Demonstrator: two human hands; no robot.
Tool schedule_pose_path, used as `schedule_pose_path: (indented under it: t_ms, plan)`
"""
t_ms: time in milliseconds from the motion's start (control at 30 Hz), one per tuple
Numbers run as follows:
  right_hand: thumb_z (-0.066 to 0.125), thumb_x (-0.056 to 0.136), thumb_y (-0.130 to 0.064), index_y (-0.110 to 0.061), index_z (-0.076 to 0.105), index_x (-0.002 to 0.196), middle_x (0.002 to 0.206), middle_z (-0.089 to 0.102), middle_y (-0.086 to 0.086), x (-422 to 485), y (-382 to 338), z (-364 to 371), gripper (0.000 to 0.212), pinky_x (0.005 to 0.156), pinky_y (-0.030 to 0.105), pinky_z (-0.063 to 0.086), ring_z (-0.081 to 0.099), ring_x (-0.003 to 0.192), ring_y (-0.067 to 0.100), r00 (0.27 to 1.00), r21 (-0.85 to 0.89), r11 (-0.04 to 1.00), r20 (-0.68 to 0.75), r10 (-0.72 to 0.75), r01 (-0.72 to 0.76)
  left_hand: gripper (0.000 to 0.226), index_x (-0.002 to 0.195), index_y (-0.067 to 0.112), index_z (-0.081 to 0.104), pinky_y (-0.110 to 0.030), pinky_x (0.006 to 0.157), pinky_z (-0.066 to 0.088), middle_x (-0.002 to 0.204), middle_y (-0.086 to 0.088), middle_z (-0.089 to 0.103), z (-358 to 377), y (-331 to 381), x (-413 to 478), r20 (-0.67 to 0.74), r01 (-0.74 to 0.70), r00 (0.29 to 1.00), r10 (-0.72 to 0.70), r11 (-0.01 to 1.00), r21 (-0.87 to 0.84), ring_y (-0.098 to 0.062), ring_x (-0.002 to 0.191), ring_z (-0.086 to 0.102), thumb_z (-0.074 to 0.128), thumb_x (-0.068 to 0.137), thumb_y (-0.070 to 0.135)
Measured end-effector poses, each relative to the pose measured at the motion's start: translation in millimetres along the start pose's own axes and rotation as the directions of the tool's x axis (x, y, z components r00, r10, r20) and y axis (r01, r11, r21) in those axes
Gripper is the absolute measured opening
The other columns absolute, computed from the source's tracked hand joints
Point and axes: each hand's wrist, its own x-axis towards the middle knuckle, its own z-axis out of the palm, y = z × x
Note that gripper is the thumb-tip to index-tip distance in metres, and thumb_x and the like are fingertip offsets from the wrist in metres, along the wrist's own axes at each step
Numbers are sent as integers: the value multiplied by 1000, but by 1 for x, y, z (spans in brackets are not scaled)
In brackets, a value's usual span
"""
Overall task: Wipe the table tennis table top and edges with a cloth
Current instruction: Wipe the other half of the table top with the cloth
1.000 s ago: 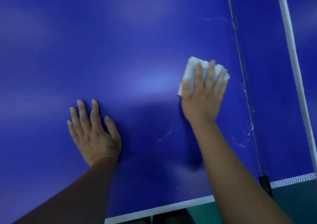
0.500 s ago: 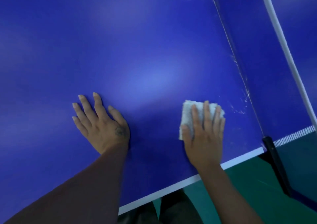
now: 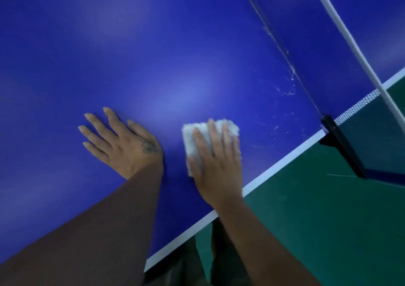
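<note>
A blue table tennis table [image 3: 175, 55] fills most of the head view, with a white edge line [image 3: 274, 168] running diagonally at the lower right. A folded white cloth [image 3: 190, 141] lies on the top near that edge. My right hand [image 3: 215, 163] presses flat on the cloth with straight fingers, covering most of it. My left hand [image 3: 125, 142] rests flat on the bare blue surface to the left of the cloth, fingers spread. White dusty streaks [image 3: 285, 92] mark the surface near the net.
The net [image 3: 361, 103] with its white top band [image 3: 350, 42] crosses the upper right. Its black clamp post [image 3: 341, 145] grips the table edge right of the cloth. Green floor [image 3: 317, 220] lies beyond the edge. My legs show below the table edge.
My right hand has dragged the cloth from near the net line back toward the table's near edge. The left hand stays flat on the table. The view has swung, showing more floor.
</note>
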Motion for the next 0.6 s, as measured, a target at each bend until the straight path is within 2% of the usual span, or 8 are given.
schedule_pose_path:
  t_ms: [100, 167, 233, 367, 467, 600]
  plan:
    - [31, 114, -50, -23, 24, 171, 180, 7, 11, -49, 58, -11, 63, 130, 64, 16, 1, 166, 38, 980, -87, 976, 12, 200, -198, 62, 169, 19, 31, -55, 134, 6, 179, -12, 16, 0, 1, -1, 15, -83, 996, 83, 997, -7, -37, 166, 10, 30, 111, 40]
    - [22, 114, -52, -21, 16, 172, 180, -1, 11, -64, 73, -18, 66, 131, 65, 14, -5, 166, 37, 934, -90, 932, 32, 355, -351, 60, 168, 17, 33, -55, 134, 7, 178, -14, 18, 2, 0, -2, 31, -246, 969, 246, 969, -10, -38, 166, 12, 32, 112, 38]
    - [20, 114, -51, -19, 14, 172, 180, -3, 13, -56, 66, -19, 67, 131, 65, 11, -7, 166, 38, 903, -80, 902, 35, 427, -424, 59, 168, 16, 35, -55, 134, 7, 178, -14, 20, 5, -2, -3, 49, -411, 910, 411, 912, -11, -38, 166, 12, 34, 112, 36]
    - [25, 115, -49, -23, 24, 171, 179, 10, 14, 22, 36, -17, 62, 132, 63, 8, 4, 165, 41, 959, -79, 956, -24, 282, -283, 60, 168, 16, 34, -57, 134, 7, 179, -10, 19, 6, -4, -3, 109, -603, 790, 603, 797, -42, -35, 167, 7, 32, 112, 37]
    - [23, 114, -54, -27, 18, 172, 180, 7, 10, 108, 30, -20, 64, 133, 58, 3, -2, 166, 38, 973, -33, 973, -38, 227, -229, 59, 166, 15, 38, -57, 134, 10, 178, -9, 24, 7, -5, -2, 111, -695, 709, 697, 716, -57, -33, 167, 10, 30, 113, 38]
    - [20, 110, -63, -34, 9, 172, 181, -1, 2, 190, 56, -31, 69, 134, 52, -4, -9, 166, 34, 979, 13, 979, 17, 203, -203, 56, 162, 14, 46, -57, 133, 15, 174, -9, 33, 3, -4, -2, 70, -684, 719, 691, 722, -104, -32, 166, 17, 36, 111, 35]
